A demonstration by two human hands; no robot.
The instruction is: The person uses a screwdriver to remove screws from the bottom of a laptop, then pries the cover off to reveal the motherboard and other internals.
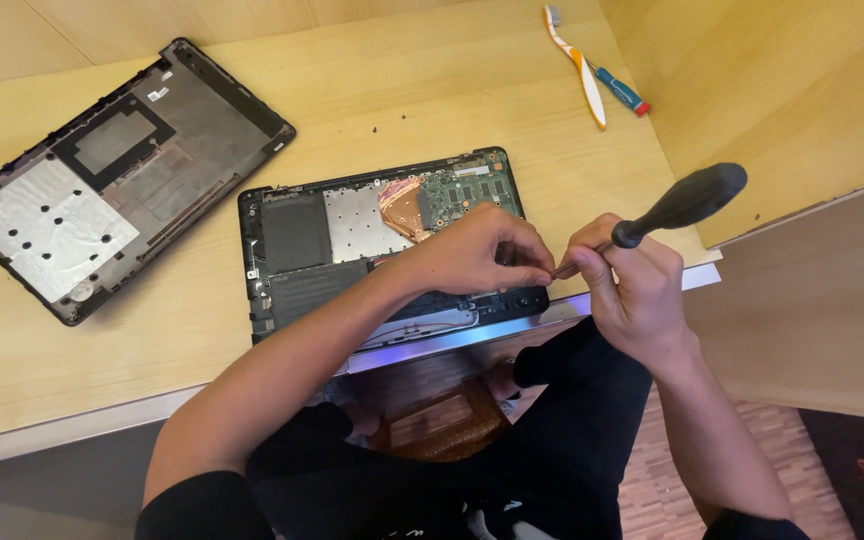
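One opened laptop (372, 235) lies near the front edge of the wooden desk (432, 90), its underside up and its insides bare: one copper-coloured heat pipe, one green circuit board at the far right, and dark flat blocks on the left. Its one removed bottom cover (112, 175) lies well apart at the far left, inner side up, with a silver foil patch on it.

Both hands meet over the laptop's near right corner. The left hand (477, 250) is pinched shut, thumb and fingertips pressed together on something too small to make out, right at the tip of the tool. The right hand (632, 285) is curled around the shaft of one screwdriver (677, 205), whose black handle sticks up and to the right, past the knuckles. The two hands touch or nearly touch at the fingertips.

One toothbrush (580, 65), white and orange, and one small blue tool (622, 92) with a red end lie side by side at the far right of the desk. A few tiny dark screws (377, 128) dot the wood just beyond the laptop.
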